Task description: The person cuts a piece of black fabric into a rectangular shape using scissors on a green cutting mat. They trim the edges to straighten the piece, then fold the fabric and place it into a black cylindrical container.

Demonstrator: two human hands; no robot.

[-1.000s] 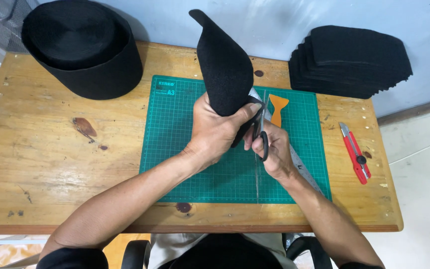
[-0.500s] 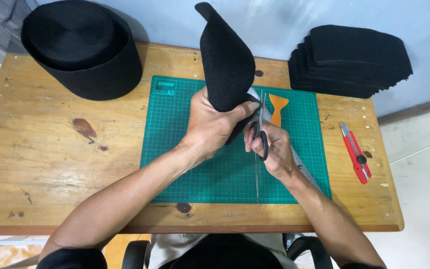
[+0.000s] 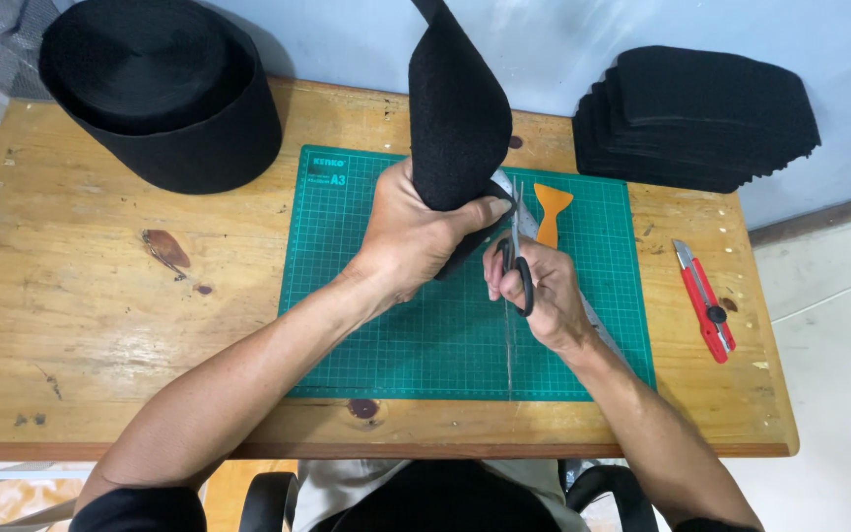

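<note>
Mid-cut: fingers (image 3: 500,209) of the left hand (image 3: 416,236) clamp a curled black felt piece (image 3: 457,108) while the right hand (image 3: 534,291) works black scissors (image 3: 516,258).

Closed around the felt's lower edge, the left hand holds it upright over the green cutting mat (image 3: 445,325); the right fingers are curled through the scissor loops, blades at that edge. Judging from this, trimming is under way, and continuing calls for feeding felt steadily into the blades. Outward on the wooden surface (image 3: 100,325) lie an orange template (image 3: 550,212), a felt roll (image 3: 164,89), stacked felt pieces (image 3: 701,118) and a red utility knife (image 3: 706,300).

Matt, fuzzy black felt piece (image 3: 457,108), shiny metal scissors (image 3: 516,258), rubbery green cutting mat (image 3: 366,325), worn varnished wooden table (image 3: 100,325).
</note>
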